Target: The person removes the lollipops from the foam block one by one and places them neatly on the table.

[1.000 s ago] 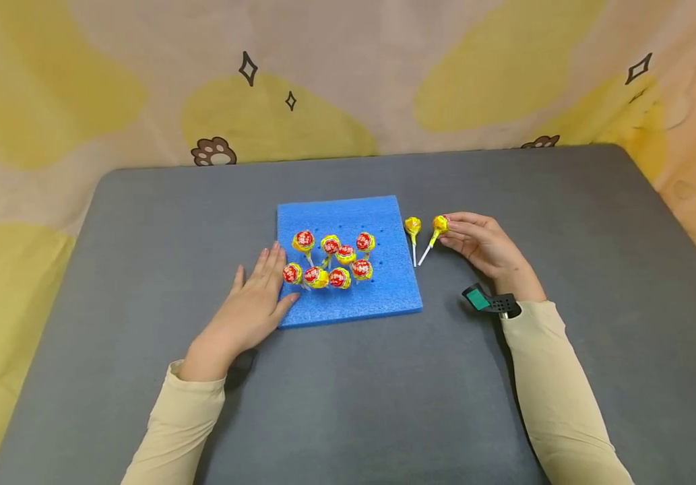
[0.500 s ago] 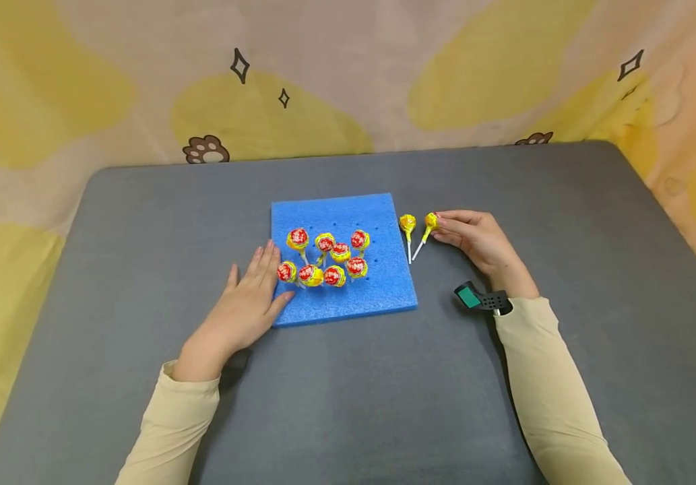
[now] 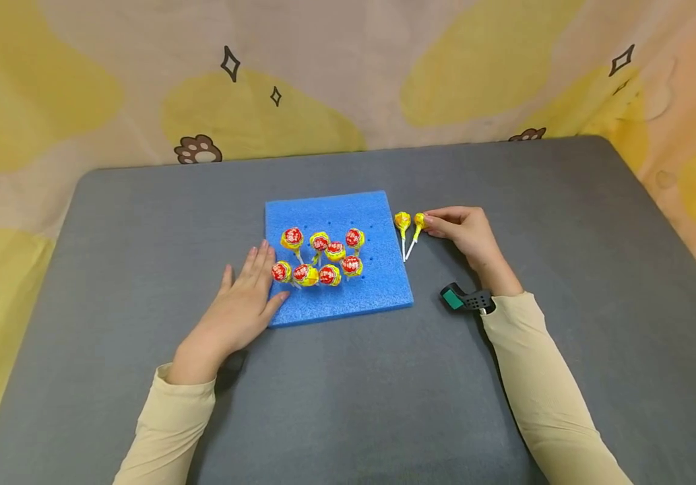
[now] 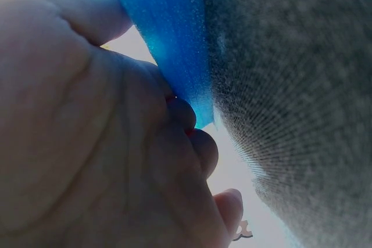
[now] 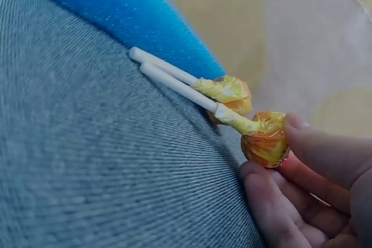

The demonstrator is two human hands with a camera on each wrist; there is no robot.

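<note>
A blue foam board (image 3: 378, 289) with small holes lies on the table. Several wrapped lollipops (image 3: 329, 275) stand in it on their sticks. Along the board's left edge rests my left hand (image 3: 238, 306), fingers extended and thumb over the near part. To the right of the board, my right hand (image 3: 469, 239) pinches the yellow wrapped head of a lollipop (image 5: 264, 137) between thumb and fingers. Its white stick points toward the board. Another lollipop (image 3: 402, 219) lies on the table beside the board's right edge, the two stick ends close together.
The dark grey table (image 3: 348, 404) extends around the board on all sides. A patterned cloth (image 3: 323, 74) hangs behind it. The right wrist wears a black strap (image 3: 467, 298) with a green patch.
My right hand has moved left with the pinched lollipop, bringing it closer to the one lying by the board. My left hand stays at the board's edge. The head view has shifted slightly.
</note>
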